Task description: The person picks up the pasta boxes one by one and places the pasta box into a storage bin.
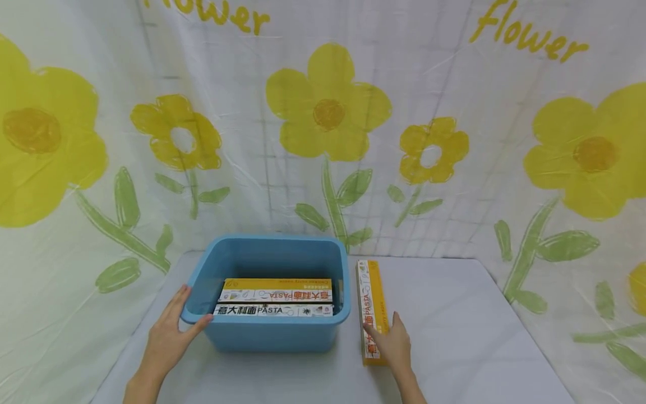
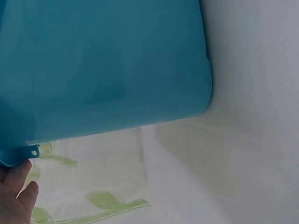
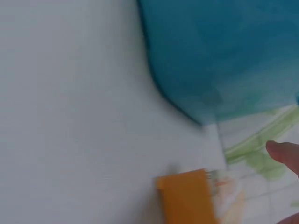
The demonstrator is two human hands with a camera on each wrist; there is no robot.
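A blue plastic tub stands at the left of the table with two pasta boxes lying side by side in it. My left hand rests on the tub's near left corner, thumb at the front rim and fingers along the left side. In the left wrist view, fingertips show just under the rim by a small holed tab. Another pasta box, white and orange, lies lengthwise on the table right of the tub. Spread over its near end is my right hand, thumb and forefinger apart.
The white-covered table extends to the right of the loose box. Behind it hangs a pale curtain printed with yellow flowers, which also drapes down both sides.
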